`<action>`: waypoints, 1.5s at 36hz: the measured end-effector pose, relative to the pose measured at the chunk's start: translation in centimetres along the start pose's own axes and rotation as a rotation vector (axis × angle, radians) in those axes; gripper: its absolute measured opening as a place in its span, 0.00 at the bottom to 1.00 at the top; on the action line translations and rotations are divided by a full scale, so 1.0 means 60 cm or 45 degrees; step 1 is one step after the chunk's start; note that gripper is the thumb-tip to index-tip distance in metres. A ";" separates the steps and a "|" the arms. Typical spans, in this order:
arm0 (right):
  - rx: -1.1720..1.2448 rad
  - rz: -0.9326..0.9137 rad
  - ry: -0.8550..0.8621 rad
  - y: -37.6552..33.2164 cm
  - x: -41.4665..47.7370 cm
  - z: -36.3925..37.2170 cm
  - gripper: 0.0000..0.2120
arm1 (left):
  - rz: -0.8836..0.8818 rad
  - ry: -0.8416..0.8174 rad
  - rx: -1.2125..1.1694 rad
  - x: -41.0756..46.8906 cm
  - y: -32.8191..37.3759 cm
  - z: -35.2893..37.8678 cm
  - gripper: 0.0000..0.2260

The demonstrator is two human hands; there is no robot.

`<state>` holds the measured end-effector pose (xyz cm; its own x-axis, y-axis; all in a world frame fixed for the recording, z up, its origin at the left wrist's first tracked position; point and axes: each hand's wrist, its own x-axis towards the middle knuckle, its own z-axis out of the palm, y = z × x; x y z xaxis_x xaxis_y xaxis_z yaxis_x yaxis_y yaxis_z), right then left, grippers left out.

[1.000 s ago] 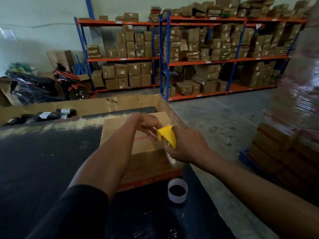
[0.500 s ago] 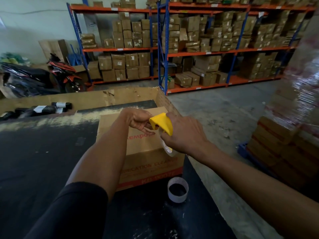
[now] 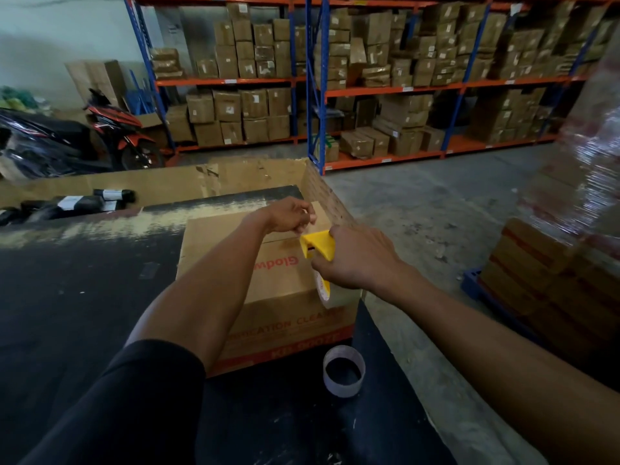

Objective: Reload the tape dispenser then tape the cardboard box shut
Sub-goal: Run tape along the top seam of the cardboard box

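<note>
Starting the tape run on the box, dispenser loaded and tape end being drawn out.

The yellow tape dispenser [image 3: 318,247] is hovering just over the closed top of the cardboard box [image 3: 275,280], which is sitting on the black bench [image 3: 84,297] near its right edge; the right hand [image 3: 357,258] is wrapping closed around the dispenser, with the tape roll [image 3: 323,290] showing under the palm. The left hand [image 3: 291,216] is pinching shut on what looks like the free tape end, just beyond the dispenser's mouth, though the clear tape itself is too faint to confirm. An empty tape core [image 3: 344,370] is standing on the bench in front of the box, so reloading is probably done. The next move is calling for pressing that end onto the far edge of the flap seam and pulling the dispenser straight back along it.
</note>
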<state>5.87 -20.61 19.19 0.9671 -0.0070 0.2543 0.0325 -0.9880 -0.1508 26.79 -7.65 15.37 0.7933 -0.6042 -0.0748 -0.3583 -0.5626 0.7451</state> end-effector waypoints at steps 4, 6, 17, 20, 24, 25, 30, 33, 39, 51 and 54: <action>0.055 0.066 -0.136 0.000 0.028 -0.015 0.18 | 0.158 0.148 0.291 0.013 -0.008 0.010 0.07; 0.067 0.103 -0.220 -0.002 0.041 -0.025 0.17 | 0.219 0.240 0.398 0.014 -0.011 0.015 0.06; -0.009 0.228 -0.496 -0.029 0.097 -0.045 0.17 | 0.270 0.383 0.589 -0.003 -0.028 0.040 0.13; -0.019 0.263 -0.588 -0.039 0.106 -0.051 0.23 | 0.187 0.429 0.397 -0.011 -0.036 0.051 0.14; -0.038 0.257 -0.749 -0.051 0.114 -0.071 0.26 | 0.065 0.601 0.180 -0.016 -0.036 0.056 0.11; -0.045 0.251 -0.799 -0.053 0.115 -0.077 0.27 | 0.053 0.657 0.124 -0.014 -0.037 0.054 0.09; -0.169 0.176 -0.929 -0.062 0.121 -0.083 0.25 | 0.345 0.519 0.361 -0.052 -0.042 0.044 0.09; -0.203 0.116 -0.962 -0.068 0.128 -0.072 0.23 | 0.362 0.303 0.532 -0.085 -0.045 0.060 0.12; -0.177 0.143 -0.985 -0.062 0.122 -0.077 0.26 | 0.171 0.079 0.675 -0.077 -0.047 0.051 0.18; -0.047 0.362 -0.986 -0.032 0.091 -0.077 0.20 | -0.002 -0.057 0.873 -0.068 -0.049 0.057 0.24; -0.018 0.353 -0.945 -0.043 0.078 -0.084 0.25 | -0.086 -0.090 0.935 -0.072 -0.036 0.064 0.25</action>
<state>9.02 -18.86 25.60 0.8553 -0.1537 -0.4949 -0.2329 -0.9672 -0.1020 22.24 -5.96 11.53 0.8005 -0.5760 -0.1657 -0.5666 -0.8174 0.1041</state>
